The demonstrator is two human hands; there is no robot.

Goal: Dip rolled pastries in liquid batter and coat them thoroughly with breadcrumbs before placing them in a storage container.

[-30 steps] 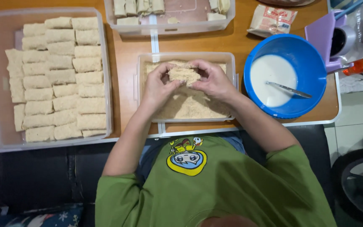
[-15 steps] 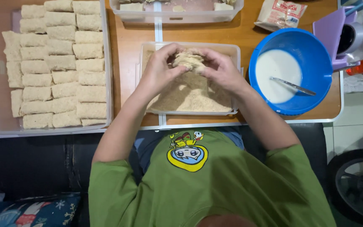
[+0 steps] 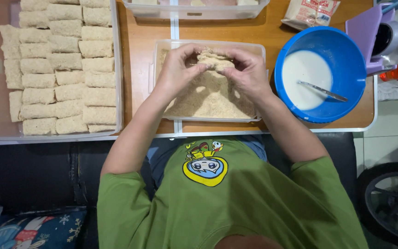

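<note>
Head camera is looking down on a wooden table [image 3: 143,92], where the left hand [image 3: 177,69] and the right hand [image 3: 247,71] are pinching a crumb-coated roll [image 3: 213,59] between curled fingertips, one hand at each end. The roll is hovering over the far half of a clear crumb tray [image 3: 162,46] sitting at the middle of the table's near edge. A large clear tray [image 3: 118,69] of finished coated rolls is lying at the left end. A blue bowl [image 3: 346,50] of white batter, with a spoon [image 3: 323,91] resting in it, is standing just beside the crumb tray towards the right end.
</note>
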